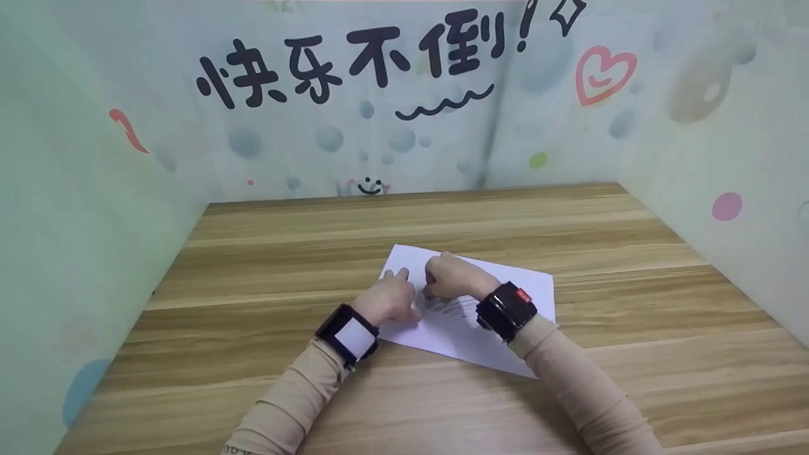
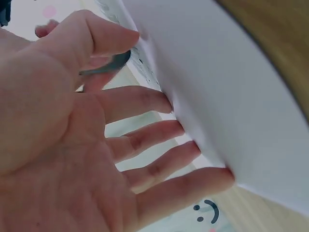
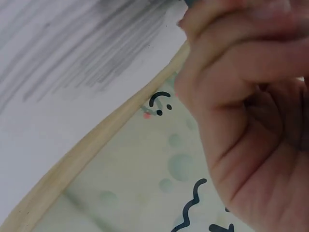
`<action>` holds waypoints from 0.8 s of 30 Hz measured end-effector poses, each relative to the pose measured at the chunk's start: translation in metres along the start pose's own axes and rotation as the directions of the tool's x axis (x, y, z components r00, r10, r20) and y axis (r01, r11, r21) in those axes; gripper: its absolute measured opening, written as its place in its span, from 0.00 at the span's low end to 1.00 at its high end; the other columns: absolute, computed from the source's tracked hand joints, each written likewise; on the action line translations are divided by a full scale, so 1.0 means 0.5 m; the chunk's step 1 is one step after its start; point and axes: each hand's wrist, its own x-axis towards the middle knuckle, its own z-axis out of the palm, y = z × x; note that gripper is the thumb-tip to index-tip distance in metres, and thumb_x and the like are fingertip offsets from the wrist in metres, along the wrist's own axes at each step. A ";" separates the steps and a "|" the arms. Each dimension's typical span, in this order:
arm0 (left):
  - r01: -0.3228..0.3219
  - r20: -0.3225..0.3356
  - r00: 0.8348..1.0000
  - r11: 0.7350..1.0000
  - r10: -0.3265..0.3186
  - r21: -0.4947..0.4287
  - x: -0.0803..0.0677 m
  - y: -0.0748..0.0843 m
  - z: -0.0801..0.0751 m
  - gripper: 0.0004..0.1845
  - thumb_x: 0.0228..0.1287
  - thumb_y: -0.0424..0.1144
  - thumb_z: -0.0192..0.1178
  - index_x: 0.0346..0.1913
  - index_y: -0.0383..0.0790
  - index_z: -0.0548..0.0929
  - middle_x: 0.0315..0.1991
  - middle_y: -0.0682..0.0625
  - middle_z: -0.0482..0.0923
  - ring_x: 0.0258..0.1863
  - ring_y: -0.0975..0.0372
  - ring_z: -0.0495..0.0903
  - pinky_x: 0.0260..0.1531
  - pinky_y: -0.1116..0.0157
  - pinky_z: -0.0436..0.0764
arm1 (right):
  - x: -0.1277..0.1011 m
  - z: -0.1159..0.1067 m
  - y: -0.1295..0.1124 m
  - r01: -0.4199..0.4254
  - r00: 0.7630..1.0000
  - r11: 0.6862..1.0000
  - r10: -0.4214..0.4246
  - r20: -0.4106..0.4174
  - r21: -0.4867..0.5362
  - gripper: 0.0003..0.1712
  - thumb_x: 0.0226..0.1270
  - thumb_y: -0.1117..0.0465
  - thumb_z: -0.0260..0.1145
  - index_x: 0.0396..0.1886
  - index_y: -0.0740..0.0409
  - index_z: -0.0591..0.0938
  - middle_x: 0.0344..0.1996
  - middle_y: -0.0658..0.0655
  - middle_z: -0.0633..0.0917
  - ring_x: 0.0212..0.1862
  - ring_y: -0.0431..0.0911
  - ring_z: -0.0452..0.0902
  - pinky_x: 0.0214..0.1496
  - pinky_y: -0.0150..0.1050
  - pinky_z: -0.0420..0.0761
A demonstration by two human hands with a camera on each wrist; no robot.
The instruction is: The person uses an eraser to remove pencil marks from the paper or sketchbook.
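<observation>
While pinned flat by the left hand (image 1: 389, 300), white rectangular sheet of paper (image 1: 455, 344) lying askew on the pale wooden tabletop (image 1: 316, 253), directly beneath both hands. Left hand spread wide and holding nothing: straight fingers (image 2: 145, 101) and thumb pressing on the sheet's near-left part, just beside the working grip. Right hand (image 1: 452, 278) closed tightly, fingers curled into a fist round a small dark implement (image 2: 113, 63), glimpsed only at its tip; pencil or eraser, not to be told from these views. Patch of grey pencil hatching (image 3: 72, 53) immediately under and behind the grip, toward the right wrist; bare paper ahead of the grip and to its right. Black wrist-worn devices on both forearms, beige sleeves behind them. Printed pastel panels (image 1: 379, 126) standing well beyond the grip on three sides.

Step in hand, by judgement: working the hatched patch with the implement's tip, paper steadied by the flat palm. Next move, by judgement, calling for short strokes kept within the patch, steady downward pressure from the spread hand so as to stop the sheet sliding or creasing, and a grip no tighter than now.
</observation>
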 end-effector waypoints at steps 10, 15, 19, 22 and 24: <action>0.042 0.026 0.999 0.998 -0.041 -0.041 0.007 -0.020 -0.004 0.26 0.62 0.44 0.59 0.57 0.27 0.76 0.70 0.33 0.61 0.71 0.41 0.57 0.70 0.48 0.61 | 0.022 0.003 0.022 -0.071 0.994 0.988 0.082 -0.073 0.133 0.09 0.62 0.63 0.61 0.33 0.67 0.81 0.19 0.54 0.81 0.19 0.38 0.72 0.23 0.28 0.72; 0.027 0.116 0.993 0.999 -0.023 -0.035 0.009 -0.017 -0.002 0.29 0.64 0.45 0.55 0.60 0.26 0.73 0.72 0.34 0.56 0.72 0.41 0.55 0.69 0.50 0.63 | 0.027 0.017 0.021 -0.073 0.995 0.993 0.079 -0.057 0.093 0.09 0.60 0.64 0.60 0.32 0.67 0.81 0.23 0.55 0.82 0.22 0.40 0.71 0.23 0.28 0.69; -0.003 0.149 0.989 0.999 0.008 -0.038 0.010 -0.019 -0.001 0.27 0.63 0.44 0.55 0.57 0.23 0.75 0.71 0.33 0.58 0.70 0.43 0.61 0.68 0.54 0.66 | 0.034 0.025 0.015 -0.048 0.998 0.995 0.052 -0.039 0.089 0.07 0.59 0.65 0.60 0.30 0.67 0.81 0.20 0.52 0.78 0.21 0.40 0.70 0.22 0.28 0.67; -0.030 0.138 0.990 0.998 0.037 -0.053 0.011 -0.019 -0.001 0.25 0.62 0.43 0.55 0.51 0.22 0.78 0.70 0.32 0.59 0.68 0.43 0.64 0.66 0.54 0.68 | 0.039 0.024 0.010 -0.025 0.998 0.999 0.028 -0.060 0.044 0.05 0.57 0.67 0.60 0.26 0.65 0.80 0.18 0.50 0.75 0.22 0.41 0.68 0.22 0.28 0.65; -0.027 0.129 0.991 0.997 0.037 -0.076 0.010 -0.019 0.000 0.25 0.61 0.43 0.56 0.52 0.22 0.78 0.70 0.32 0.59 0.67 0.43 0.64 0.65 0.54 0.70 | 0.038 0.019 0.007 -0.009 0.999 1.000 0.010 -0.031 0.008 0.06 0.55 0.68 0.60 0.21 0.63 0.78 0.15 0.48 0.73 0.20 0.40 0.66 0.20 0.28 0.63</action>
